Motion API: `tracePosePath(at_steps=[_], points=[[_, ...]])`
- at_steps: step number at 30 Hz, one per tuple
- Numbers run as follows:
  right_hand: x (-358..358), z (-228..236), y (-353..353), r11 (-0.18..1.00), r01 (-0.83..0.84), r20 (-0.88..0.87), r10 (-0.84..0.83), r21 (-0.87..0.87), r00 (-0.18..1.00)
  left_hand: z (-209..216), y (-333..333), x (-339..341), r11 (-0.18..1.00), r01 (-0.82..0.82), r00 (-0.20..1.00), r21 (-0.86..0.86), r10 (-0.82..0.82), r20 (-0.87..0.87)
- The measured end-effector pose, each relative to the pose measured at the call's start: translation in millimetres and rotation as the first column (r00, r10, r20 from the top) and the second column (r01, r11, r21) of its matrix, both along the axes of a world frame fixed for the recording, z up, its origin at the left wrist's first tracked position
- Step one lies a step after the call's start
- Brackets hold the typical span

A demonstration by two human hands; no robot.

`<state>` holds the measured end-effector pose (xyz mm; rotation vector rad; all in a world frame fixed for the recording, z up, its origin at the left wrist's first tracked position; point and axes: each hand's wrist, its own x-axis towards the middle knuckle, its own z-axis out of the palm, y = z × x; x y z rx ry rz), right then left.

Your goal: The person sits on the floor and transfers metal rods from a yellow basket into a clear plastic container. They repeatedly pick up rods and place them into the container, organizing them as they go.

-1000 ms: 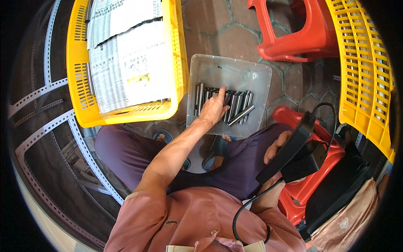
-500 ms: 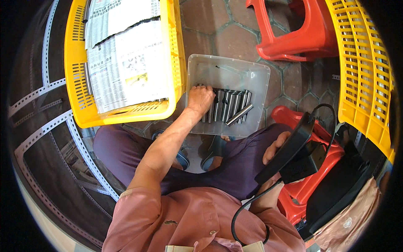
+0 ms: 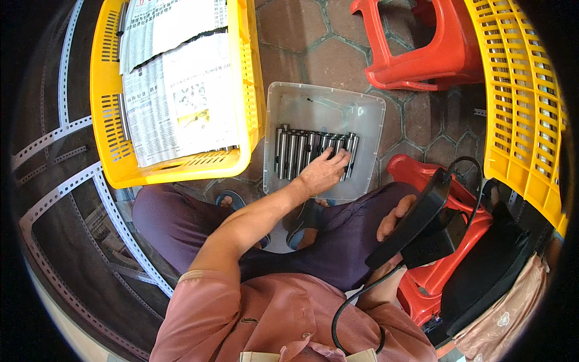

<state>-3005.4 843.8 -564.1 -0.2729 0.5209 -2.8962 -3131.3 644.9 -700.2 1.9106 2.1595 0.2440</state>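
Short shiny metal tubes [image 3: 292, 152] lie side by side in a clear plastic bin [image 3: 272, 114] on the floor before me. My left hand [image 3: 325, 172] reaches into the bin, its fingers curled down over a tube at the right part of the row. The hand covers most of that tube. Against my right thigh rests my right hand [image 3: 395, 218], fingers stretched out and seemingly holding nothing. A black device with a cable [image 3: 416, 223] hides much of this hand.
To the left stands a yellow crate [image 3: 175, 175] with newspaper [image 3: 181, 90] over metal pieces. Another yellow crate [image 3: 525, 175] is at the right. Red plastic stools stand far right [image 3: 422, 66] and beside my right leg [image 3: 416, 295]. Perforated metal framing [image 3: 126, 223] borders the left.
My left hand has moved right, from the left end of the tube row to its right part. The slanted loose tube is now hidden by the hand. The right hand stays put.
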Motion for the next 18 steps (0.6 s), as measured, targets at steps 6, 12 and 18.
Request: tracePosePath(at_steps=[6,12,18], points=[[3,-3,-2,1.0,0.017,0.016,-0.016,-0.015,1.0,-17,-35,-18,0.984,-0.158,0.977,-0.081,0.168,0.131],[0,14,-16,0.993,0.121,0.092,-0.121,0.011,0.988,-22,-30,-23,0.948,-0.275,0.918,-0.161,0.308,0.251],[2,23,-24,0.974,0.22,0.153,-0.225,0.047,0.962,-6,-4,-42,0.772,-0.634,0.582,-0.049,0.517,0.627]])
